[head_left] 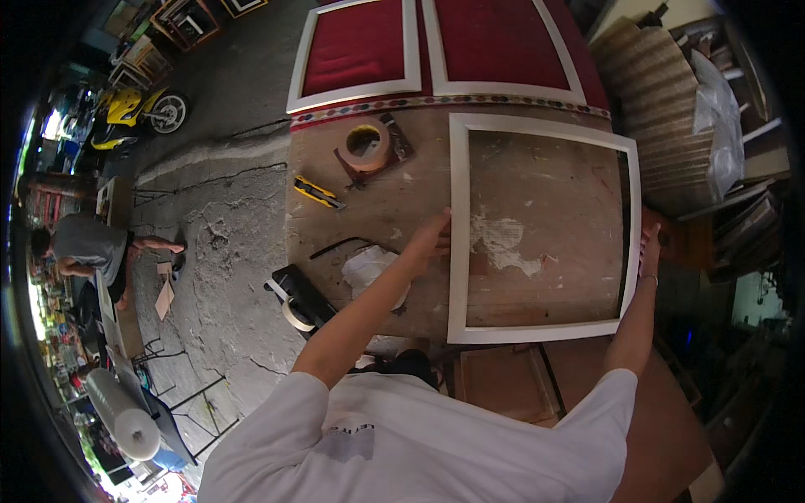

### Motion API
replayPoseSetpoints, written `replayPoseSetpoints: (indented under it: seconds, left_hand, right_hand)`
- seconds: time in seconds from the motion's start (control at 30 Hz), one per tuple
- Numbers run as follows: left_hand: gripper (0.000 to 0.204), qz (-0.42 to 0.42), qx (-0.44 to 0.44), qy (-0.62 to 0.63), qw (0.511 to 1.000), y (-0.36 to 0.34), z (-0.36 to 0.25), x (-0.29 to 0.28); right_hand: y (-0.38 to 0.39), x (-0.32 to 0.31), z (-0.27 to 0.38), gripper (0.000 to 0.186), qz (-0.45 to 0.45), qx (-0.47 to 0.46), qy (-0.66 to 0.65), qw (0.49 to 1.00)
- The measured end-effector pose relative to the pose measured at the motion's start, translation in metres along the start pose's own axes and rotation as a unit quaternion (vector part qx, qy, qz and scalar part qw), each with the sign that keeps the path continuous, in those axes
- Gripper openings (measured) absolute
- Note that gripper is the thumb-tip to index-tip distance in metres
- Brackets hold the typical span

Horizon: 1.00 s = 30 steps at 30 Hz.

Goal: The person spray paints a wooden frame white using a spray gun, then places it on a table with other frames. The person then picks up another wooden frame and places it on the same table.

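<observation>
An empty white picture frame [459,268] lies over the right part of a worn brown wooden workbench [419,193], and its right side reaches past the bench edge. My left hand [431,238] grips the outer edge of the left rail, fingertips partly hidden. On the opposite rail my right hand [649,245] has hold of the outer edge, its fingers partly out of sight. Left of the frame lie a yellow and black utility knife [317,192] and a roll of tan tape [379,158]. A crumpled white piece [365,270] sits beside my left forearm.
Two white frames [411,50] lie on red cloth [356,46] at the far end. A black tape dispenser [303,298] stands at the bench's near left. Corrugated sheets [650,105] lean at right. A person [92,243] sits at left, below a yellow motorcycle [126,113].
</observation>
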State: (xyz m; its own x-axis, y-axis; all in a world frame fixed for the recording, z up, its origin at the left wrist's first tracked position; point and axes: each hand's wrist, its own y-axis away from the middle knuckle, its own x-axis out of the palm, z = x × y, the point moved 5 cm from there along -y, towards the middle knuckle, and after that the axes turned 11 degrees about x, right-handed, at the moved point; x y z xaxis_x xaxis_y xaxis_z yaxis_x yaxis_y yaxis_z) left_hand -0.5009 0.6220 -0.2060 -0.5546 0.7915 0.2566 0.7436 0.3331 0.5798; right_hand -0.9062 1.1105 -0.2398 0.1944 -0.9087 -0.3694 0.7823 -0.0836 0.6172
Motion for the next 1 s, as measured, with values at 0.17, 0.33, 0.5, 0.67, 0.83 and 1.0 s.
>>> replayPoseSetpoints:
  seconds: [0.17, 0.33, 0.5, 0.67, 0.83, 1.0]
  left_hand:
    - [0.064, -0.011, -0.028, -0.053, 0.998, 0.002, 0.002, -0.006]
    - [0.066, -0.040, -0.012, -0.085, 0.996, -0.012, -0.009, -0.018]
    - [0.066, -0.121, 0.177, -0.241, 0.946, -0.019, -0.011, -0.023]
    - [0.048, -0.107, 0.223, -0.349, 0.904, 0.041, -0.009, -0.008]
    - [0.044, 0.028, 0.263, -0.243, 0.933, 0.124, -0.013, -0.026]
    - [0.043, 0.031, 0.304, -0.213, 0.928, 0.206, -0.051, -0.077]
  right_hand:
    - [-0.004, 0.017, 0.001, 0.101, -0.017, 0.006, 0.020, 1.000]
    - [-0.021, 0.055, 0.012, 0.098, 0.029, 0.006, -0.012, 0.999]
    - [-0.063, 0.010, 0.030, 0.066, 0.079, -0.069, -0.088, 0.991]
    - [-0.020, 0.082, 0.061, 0.059, -0.069, -0.169, -0.001, 0.983]
    - [0.196, 0.156, 0.145, 0.052, -0.203, -0.391, 0.020, 0.898]
    - [0.389, 0.259, 0.168, 0.047, -0.163, -0.538, 0.002, 0.827]
